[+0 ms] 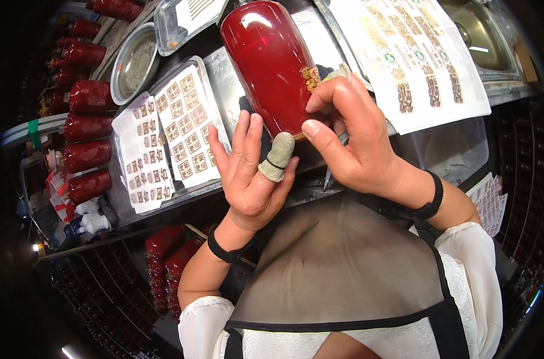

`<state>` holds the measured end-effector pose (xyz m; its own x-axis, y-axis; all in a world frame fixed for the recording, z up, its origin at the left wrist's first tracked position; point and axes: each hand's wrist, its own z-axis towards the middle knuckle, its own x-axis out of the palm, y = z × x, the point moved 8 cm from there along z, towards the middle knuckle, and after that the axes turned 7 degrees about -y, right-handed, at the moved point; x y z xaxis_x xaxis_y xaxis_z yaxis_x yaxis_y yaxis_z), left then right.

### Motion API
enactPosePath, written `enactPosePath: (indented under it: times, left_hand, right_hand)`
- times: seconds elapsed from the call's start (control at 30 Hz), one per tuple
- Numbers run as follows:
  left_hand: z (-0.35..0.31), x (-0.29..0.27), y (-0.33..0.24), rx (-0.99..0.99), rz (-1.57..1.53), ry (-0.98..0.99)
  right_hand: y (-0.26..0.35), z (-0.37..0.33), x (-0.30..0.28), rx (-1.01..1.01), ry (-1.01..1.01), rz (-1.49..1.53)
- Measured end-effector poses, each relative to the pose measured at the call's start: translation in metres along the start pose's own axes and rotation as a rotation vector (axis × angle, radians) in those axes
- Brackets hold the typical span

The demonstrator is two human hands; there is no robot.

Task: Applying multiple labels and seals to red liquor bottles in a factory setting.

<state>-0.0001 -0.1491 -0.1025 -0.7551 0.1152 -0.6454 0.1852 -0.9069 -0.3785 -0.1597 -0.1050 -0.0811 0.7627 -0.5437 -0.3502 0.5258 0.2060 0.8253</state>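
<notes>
A glossy dark-red bottle [269, 66] lies tilted on a dark cloth, its near end toward me. A gold ornamental decal [310, 78] shows on its right side. My left hand [251, 167] is open beside the bottle's near end, fingers spread, a knitted fingertip cover [276, 157] banded onto one finger. My right hand [358, 134] curls at the bottle's lower right, thumb and index finger bent near its edge with a gap between them. From under its palm sticks a grey pointed tool [329, 178], which the curled fingers seem to hold; its upper part is hidden.
Decal sheets [185, 128] lie in a metal tray left of the bottle, and a larger gold-printed sheet [412, 66] lies at right. A round metal bowl [135, 63] stands at upper left, a water-filled basin [484, 39] at upper right. Several red bottles [87, 155] line the left.
</notes>
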Motion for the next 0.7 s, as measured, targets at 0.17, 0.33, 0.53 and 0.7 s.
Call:
enactPosePath:
  times: [0.17,0.33,0.53,0.7]
  left_hand:
    - [-0.0005,0.0001,0.0012,-0.005,-0.004,-0.009]
    - [-0.0009,0.0007,0.0014,-0.005,0.006,-0.009]
    - [0.0000,-0.0004,0.0003,-0.003,0.019,-0.011]
    - [0.0007,-0.0002,0.0004,-0.002,0.026,-0.011]
  right_hand:
    - [0.0023,0.0021,-0.0011,-0.040,-0.004,0.000]
    - [0.0066,0.0009,-0.0005,-0.084,-0.052,0.004]
    - [-0.0017,0.0004,-0.0045,0.007,0.010,0.024]
    - [-0.0024,0.0005,-0.0021,0.020,0.013,0.063]
